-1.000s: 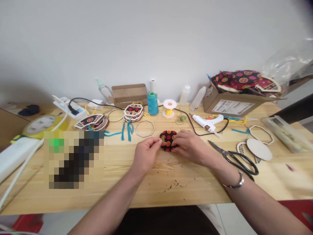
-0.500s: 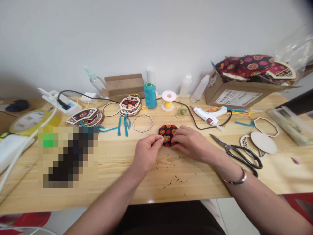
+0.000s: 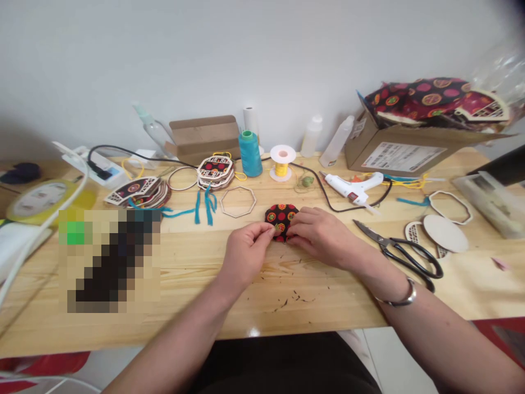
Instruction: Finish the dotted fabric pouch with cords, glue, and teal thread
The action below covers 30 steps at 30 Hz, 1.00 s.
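Observation:
A small black fabric-covered piece point(image 3: 281, 215) with red and yellow round patterns lies between my hands over the wooden table. My left hand point(image 3: 248, 249) pinches its lower left edge between thumb and forefinger. On its right side the bent fingers of my right hand point(image 3: 322, 235) grip the edge and cover part of it. Behind it and to the left is a thin octagonal frame point(image 3: 238, 202). Black-handled scissors point(image 3: 394, 249) rest to the right of my right hand, blades partly open.
A white glue gun point(image 3: 355, 187) with a black cord lies behind my right hand. Teal thread point(image 3: 250, 156), a yellow thread spool point(image 3: 282, 163) and plastic bottles stand along the wall. A cardboard box point(image 3: 394, 150) of patterned fabric is at back right. Decorated frames point(image 3: 215, 172) are stacked at left.
The view has shifted slightly. Both hands stay on the fabric-covered piece in nearly the same pose, with only small finger movement.

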{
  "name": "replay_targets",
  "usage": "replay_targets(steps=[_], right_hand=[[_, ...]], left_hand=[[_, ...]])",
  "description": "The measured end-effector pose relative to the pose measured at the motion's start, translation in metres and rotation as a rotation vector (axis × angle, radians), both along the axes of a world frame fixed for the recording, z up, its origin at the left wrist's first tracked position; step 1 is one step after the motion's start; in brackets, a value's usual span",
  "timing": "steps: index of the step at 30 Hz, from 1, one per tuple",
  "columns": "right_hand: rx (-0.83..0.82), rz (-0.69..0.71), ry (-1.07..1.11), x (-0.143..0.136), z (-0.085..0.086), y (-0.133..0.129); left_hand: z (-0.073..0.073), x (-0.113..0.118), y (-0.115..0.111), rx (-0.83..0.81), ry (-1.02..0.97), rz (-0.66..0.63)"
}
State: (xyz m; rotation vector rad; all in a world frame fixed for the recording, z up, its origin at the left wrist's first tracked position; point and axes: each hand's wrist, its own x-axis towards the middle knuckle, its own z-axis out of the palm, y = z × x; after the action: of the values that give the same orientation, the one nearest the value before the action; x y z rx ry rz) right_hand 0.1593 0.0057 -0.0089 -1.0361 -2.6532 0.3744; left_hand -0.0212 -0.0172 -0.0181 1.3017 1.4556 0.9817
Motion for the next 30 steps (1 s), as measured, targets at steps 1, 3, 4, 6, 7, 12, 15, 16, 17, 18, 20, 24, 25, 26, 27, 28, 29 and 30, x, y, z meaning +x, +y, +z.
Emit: replay_targets(steps=[1,3,4,6,7,12,15,16,17,18,20,24,25,26,27,28,29,30], right_hand=[[0.003,0.001,0.001,0.000,0.000,0.000],[0.008,0.002,-0.003,0.000,0.002,0.000],[0.013,0.005,-0.009,0.000,0.002,0.000],[0.031,0.010,-0.030,-0.001,0.003,-0.001],[0.046,0.016,-0.043,-0.001,0.003,-0.001],[0.174,0.049,-0.097,0.001,-0.003,-0.001],[0.214,0.056,-0.099,0.001,-0.005,-0.001],[0.206,0.055,-0.089,0.001,-0.004,-0.001],[0.184,0.052,-0.074,0.001,-0.003,-0.001],[0.155,0.045,-0.058,0.000,-0.002,0.000],[0.083,0.023,-0.030,-0.001,0.001,0.000],[-0.022,-0.060,0.002,-0.004,-0.002,0.001],[-0.034,-0.075,0.011,-0.005,-0.004,0.001],[-0.040,-0.086,0.021,-0.006,-0.007,0.001],[-0.042,-0.094,0.032,-0.006,-0.009,0.002],[-0.042,-0.099,0.040,-0.006,-0.011,0.002],[-0.044,-0.106,0.045,-0.007,-0.012,0.002],[-0.048,-0.116,0.047,-0.007,-0.013,0.002]], left_hand=[[0.000,0.000,0.000,0.002,-0.002,-0.003],[0.000,0.000,0.001,0.005,-0.003,-0.007],[-0.001,0.000,0.001,0.007,-0.004,-0.008],[-0.002,0.000,0.001,0.013,-0.002,-0.008],[-0.002,0.000,0.002,0.015,0.001,-0.009],[-0.004,-0.001,0.002,0.022,0.007,-0.020],[-0.003,0.000,0.002,0.023,0.013,-0.021],[-0.003,0.000,0.002,0.023,0.013,-0.020],[-0.002,0.000,0.002,0.023,0.012,-0.019],[-0.002,0.000,0.002,0.023,0.011,-0.019],[-0.002,0.000,0.002,0.018,0.008,-0.023],[-0.002,-0.001,0.003,0.014,0.007,-0.035],[-0.002,-0.001,0.003,0.014,0.011,-0.037],[-0.002,-0.001,0.003,0.013,0.018,-0.038],[-0.002,-0.002,0.003,0.007,0.027,-0.042],[-0.001,-0.002,0.003,-0.001,0.038,-0.046],[-0.001,-0.002,0.003,-0.011,0.051,-0.054],[0.000,-0.002,0.003,-0.023,0.065,-0.063]])
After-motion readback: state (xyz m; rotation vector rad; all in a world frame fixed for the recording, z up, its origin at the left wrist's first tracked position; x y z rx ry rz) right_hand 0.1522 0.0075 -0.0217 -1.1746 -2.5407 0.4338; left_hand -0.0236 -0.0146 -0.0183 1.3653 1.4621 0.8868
